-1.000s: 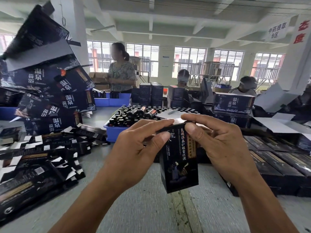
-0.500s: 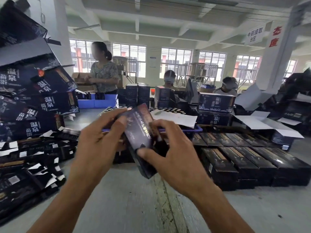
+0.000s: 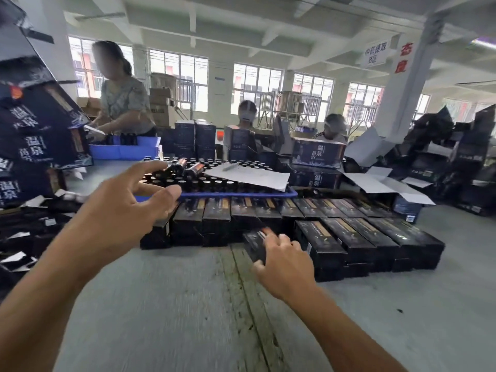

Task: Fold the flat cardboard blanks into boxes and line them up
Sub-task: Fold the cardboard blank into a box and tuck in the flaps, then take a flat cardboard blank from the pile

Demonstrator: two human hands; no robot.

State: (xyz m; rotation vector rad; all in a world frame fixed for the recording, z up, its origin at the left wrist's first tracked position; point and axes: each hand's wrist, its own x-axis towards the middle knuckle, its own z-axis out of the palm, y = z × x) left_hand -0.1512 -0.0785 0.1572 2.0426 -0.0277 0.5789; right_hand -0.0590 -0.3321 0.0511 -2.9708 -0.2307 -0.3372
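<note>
The right hand [image 3: 284, 261], low and right of centre in the frame, grips a black box [image 3: 255, 244] from above, fingers curled over its top and thumb on its near side. The box is blurred and sits on the grey table [image 3: 188, 304] at the left end of the near row of boxes [image 3: 370, 237], just beside the first one. A second, longer row [image 3: 241, 208] runs behind it toward the frame's middle.

The left hand [image 3: 120, 210] hovers left of centre, fingers spread and loose, holding nothing. It is raised in front of a blue tray [image 3: 241, 195] of dark bottles [image 3: 214, 181], with a white sheet [image 3: 249, 177] lying across them.

Flat blanks [image 3: 29, 237] lie heaped at the left edge. Larger dark cartons [image 3: 43, 130] are stacked at the upper left. Three people sit or stand across the table, near the windows in the upper half of the frame.
</note>
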